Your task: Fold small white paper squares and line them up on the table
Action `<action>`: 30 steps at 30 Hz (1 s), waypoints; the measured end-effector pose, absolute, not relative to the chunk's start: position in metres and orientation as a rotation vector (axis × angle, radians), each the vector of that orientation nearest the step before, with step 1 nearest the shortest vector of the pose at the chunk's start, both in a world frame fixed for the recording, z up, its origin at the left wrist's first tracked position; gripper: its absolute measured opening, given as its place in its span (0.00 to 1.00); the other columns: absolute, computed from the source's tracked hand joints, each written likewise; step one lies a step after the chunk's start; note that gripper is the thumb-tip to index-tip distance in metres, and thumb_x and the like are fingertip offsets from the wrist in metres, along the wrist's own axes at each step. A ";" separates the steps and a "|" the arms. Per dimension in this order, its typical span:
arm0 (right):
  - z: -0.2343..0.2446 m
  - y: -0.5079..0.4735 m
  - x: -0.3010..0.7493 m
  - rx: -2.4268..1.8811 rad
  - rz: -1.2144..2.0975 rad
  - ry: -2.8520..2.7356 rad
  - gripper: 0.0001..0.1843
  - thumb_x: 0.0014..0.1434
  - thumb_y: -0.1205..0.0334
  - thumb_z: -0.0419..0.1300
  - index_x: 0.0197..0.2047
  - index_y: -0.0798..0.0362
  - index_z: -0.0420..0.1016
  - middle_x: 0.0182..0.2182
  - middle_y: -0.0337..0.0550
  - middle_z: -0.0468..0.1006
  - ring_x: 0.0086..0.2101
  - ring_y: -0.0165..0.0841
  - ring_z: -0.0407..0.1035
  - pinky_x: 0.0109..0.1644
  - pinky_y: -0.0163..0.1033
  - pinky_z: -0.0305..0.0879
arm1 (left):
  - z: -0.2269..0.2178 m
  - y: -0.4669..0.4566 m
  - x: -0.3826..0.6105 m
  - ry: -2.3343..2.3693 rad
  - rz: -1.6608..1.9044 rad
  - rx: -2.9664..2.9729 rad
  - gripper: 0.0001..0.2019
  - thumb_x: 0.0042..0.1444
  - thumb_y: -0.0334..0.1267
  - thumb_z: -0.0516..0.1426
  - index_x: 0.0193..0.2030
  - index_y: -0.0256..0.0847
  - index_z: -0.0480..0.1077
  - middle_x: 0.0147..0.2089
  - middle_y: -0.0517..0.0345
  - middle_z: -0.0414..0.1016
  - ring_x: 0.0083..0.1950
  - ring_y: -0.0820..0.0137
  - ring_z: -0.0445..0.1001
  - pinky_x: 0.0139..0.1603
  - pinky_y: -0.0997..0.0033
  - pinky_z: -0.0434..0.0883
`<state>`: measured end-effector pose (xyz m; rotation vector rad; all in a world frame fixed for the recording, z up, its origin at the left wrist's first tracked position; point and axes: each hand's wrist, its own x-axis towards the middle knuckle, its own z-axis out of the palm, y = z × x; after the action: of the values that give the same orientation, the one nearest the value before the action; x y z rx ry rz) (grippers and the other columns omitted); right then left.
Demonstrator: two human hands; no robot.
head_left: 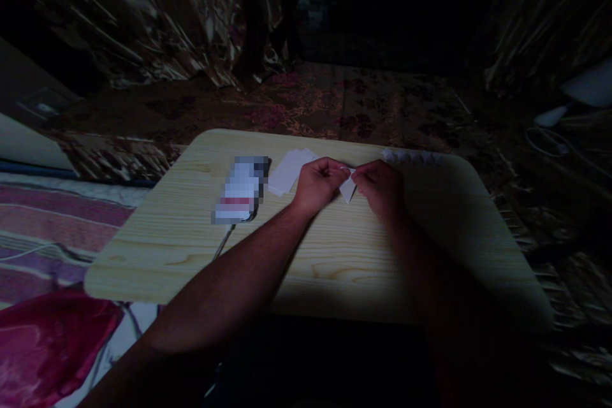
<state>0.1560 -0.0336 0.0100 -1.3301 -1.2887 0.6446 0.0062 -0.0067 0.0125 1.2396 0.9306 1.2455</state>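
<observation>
A small white piece of folded paper (pixel 349 189) is pinched between my two hands above the wooden table (pixel 335 268), its lower end coming to a point. My left hand (pixel 319 183) grips its left side with thumb and fingers closed. On the other side, my right hand (pixel 382 186) pinches the paper's upper right edge. Just left of my left hand lies a stack of white paper sheets (pixel 289 171), slightly fanned out. Beyond my right hand, several small folded paper pieces (pixel 414 157) sit in a row near the table's far edge.
A phone-like device (pixel 241 188), blurred out, lies left of the paper stack with a white cable (pixel 224 242) running from its near end. Patterned curtains (pixel 201 13) hang behind. A striped bedcover (pixel 52 223) and a shiny red cloth (pixel 52 338) are at the left.
</observation>
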 end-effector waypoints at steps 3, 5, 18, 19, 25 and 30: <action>0.010 -0.033 0.156 -1.305 0.683 -1.254 0.10 0.51 0.55 0.67 0.30 0.51 0.75 0.22 0.36 0.77 0.22 0.30 0.69 0.26 0.35 0.64 | 0.013 -0.008 0.007 0.943 1.230 1.220 0.14 0.45 0.45 0.69 0.31 0.36 0.77 0.23 0.59 0.75 0.22 0.76 0.67 0.23 0.76 0.63; 0.010 -0.033 0.156 -1.306 0.694 -1.247 0.10 0.51 0.55 0.67 0.30 0.51 0.74 0.21 0.35 0.76 0.21 0.30 0.68 0.25 0.35 0.63 | 0.014 -0.008 0.007 0.942 1.228 1.206 0.14 0.45 0.45 0.69 0.31 0.36 0.77 0.23 0.59 0.75 0.21 0.76 0.66 0.22 0.75 0.62; 0.014 -0.033 0.154 -1.209 0.851 -1.148 0.15 0.48 0.57 0.68 0.39 0.52 0.76 0.26 0.36 0.78 0.21 0.28 0.68 0.23 0.33 0.63 | 0.010 -0.005 0.007 0.942 1.266 1.153 0.13 0.45 0.45 0.69 0.31 0.36 0.78 0.22 0.59 0.74 0.21 0.76 0.66 0.23 0.75 0.62; 0.014 -0.033 0.154 -1.221 0.849 -1.166 0.14 0.49 0.56 0.67 0.38 0.53 0.76 0.24 0.35 0.77 0.21 0.28 0.68 0.24 0.33 0.63 | 0.010 -0.004 0.007 0.940 1.267 1.149 0.13 0.45 0.45 0.70 0.31 0.36 0.78 0.22 0.59 0.74 0.21 0.76 0.66 0.23 0.75 0.62; 0.012 -0.033 0.157 -1.304 0.794 -1.209 0.10 0.52 0.55 0.66 0.33 0.53 0.77 0.19 0.34 0.75 0.20 0.28 0.67 0.25 0.32 0.63 | 0.013 -0.006 0.007 0.931 1.262 1.154 0.14 0.45 0.45 0.70 0.31 0.36 0.78 0.22 0.60 0.74 0.21 0.77 0.65 0.22 0.75 0.62; 0.012 -0.032 0.156 -1.300 0.791 -1.198 0.09 0.52 0.56 0.65 0.32 0.53 0.77 0.18 0.33 0.74 0.19 0.27 0.66 0.24 0.32 0.62 | 0.012 -0.007 0.007 0.922 1.217 1.158 0.14 0.45 0.45 0.70 0.31 0.36 0.77 0.22 0.60 0.74 0.20 0.77 0.65 0.21 0.76 0.60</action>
<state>0.1555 -0.0324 0.0120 -1.2997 -1.1978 0.7909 0.0071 -0.0067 0.0120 1.1577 0.9220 1.2174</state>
